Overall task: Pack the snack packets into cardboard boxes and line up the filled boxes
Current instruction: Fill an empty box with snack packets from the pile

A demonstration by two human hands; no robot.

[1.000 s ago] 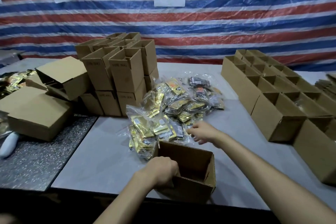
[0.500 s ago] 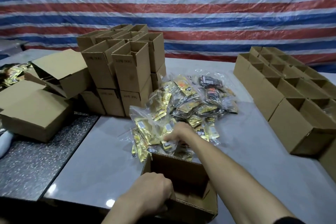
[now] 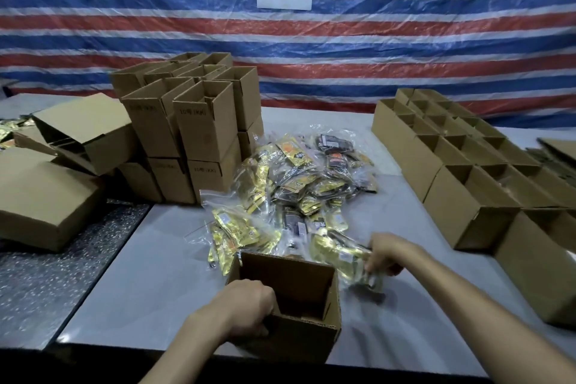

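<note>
An open, empty cardboard box (image 3: pixel 307 282) stands at the table's near edge. My left hand (image 3: pixel 246 305) grips its near left wall. Just right of the box, my right hand (image 3: pixel 385 254) holds a clear bag of gold snack packets (image 3: pixel 346 256), lifted slightly off the table and blurred. Behind the box lies a heap of snack packets (image 3: pixel 293 184) in clear bags, gold and dark ones mixed.
Stacked empty boxes (image 3: pixel 199 121) stand behind the heap at the left. Rows of open boxes (image 3: pixel 461 165) run along the right side. Closed flat boxes (image 3: pixel 43 196) lie on a speckled surface (image 3: pixel 62 259) at the left. A striped tarp with two paper signs hangs behind.
My right hand reached into the near part of the heap, took hold of a bag of gold packets and drew it right and toward me, beside the box. My left hand stayed on the box.
</note>
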